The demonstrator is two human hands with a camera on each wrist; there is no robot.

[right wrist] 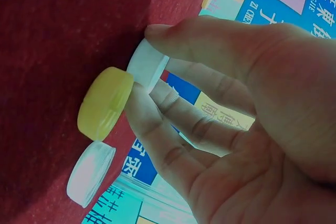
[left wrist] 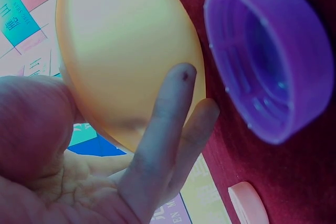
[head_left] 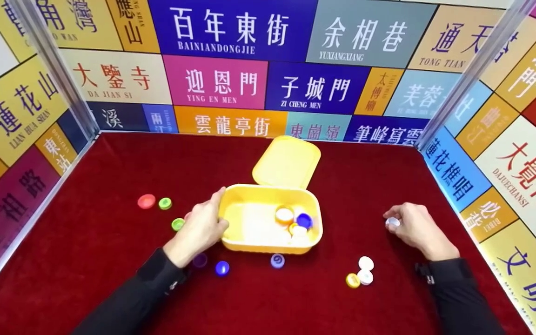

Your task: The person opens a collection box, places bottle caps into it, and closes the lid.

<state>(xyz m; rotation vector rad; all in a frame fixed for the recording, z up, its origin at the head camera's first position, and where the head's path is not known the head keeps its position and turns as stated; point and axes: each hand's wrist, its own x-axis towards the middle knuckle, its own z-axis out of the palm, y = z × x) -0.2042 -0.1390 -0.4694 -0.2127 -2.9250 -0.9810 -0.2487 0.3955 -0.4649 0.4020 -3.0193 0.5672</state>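
Your left hand (head_left: 201,228) grips yellow box (head_left: 268,246) rim | your right hand (head_left: 419,230) pinches white cap (head_left: 392,222) | hands well apart on red cloth (head_left: 86,242)

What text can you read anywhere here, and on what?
All on the wall panels:
"BAINIANDONGJIE"
"YUXIANGXIANG"
"YING EN MEN"
"ZI CHENG MEN"
"DA JIAN SI"
"TONG TIAN"
"LIAN HUA SHAN"
"DAJUECHANSI"
Smaller panel captions are too blurred to read.
Yellow box and bottle caps: no text seen.
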